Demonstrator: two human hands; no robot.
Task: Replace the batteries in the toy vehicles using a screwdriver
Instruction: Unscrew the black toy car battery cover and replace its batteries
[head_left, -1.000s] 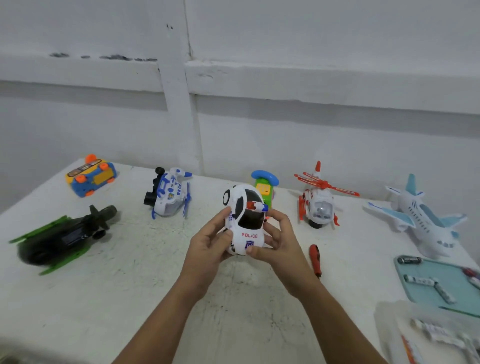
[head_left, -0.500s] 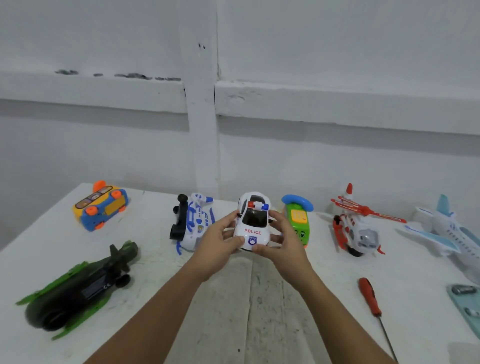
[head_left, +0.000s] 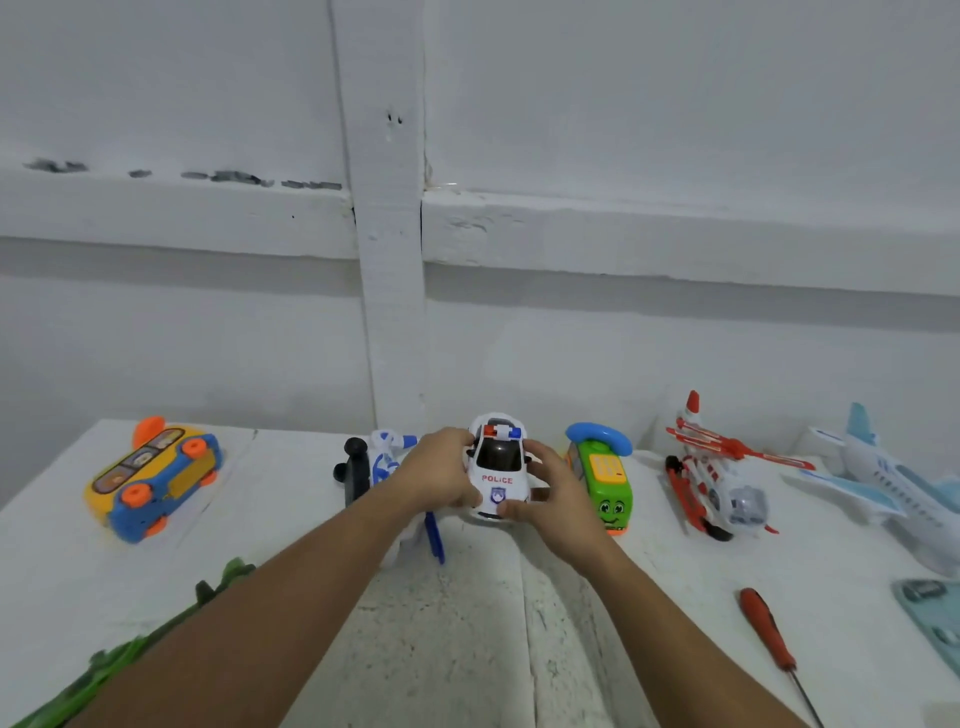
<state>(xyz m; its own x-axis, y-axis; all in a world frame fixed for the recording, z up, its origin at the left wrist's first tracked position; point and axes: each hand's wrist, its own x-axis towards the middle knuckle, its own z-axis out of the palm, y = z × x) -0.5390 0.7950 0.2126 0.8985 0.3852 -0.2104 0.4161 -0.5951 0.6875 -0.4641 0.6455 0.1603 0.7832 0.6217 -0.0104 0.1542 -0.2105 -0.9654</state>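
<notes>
A white toy police car (head_left: 497, 470) with a red and blue light bar sits upright near the back of the white table (head_left: 467, 649), its nose towards me. My left hand (head_left: 436, 475) grips its left side and my right hand (head_left: 553, 499) grips its right side and front. A red-handled screwdriver (head_left: 768, 631) lies on the table at the right, well apart from both hands. Whether the car's wheels touch the table is hidden by my fingers.
Toys line the back: an orange and blue bus (head_left: 153, 480), a blue and white helicopter (head_left: 371, 467) behind my left hand, a green phone toy (head_left: 605, 478), a red helicopter (head_left: 719, 483), a white aeroplane (head_left: 893, 483). A green and black toy (head_left: 104, 670) lies front left, a teal tray (head_left: 935, 618) right.
Both hands carried the police car away from me and lowered it into the row of toys at the back, turning it upright. My view tilted up towards the wall.
</notes>
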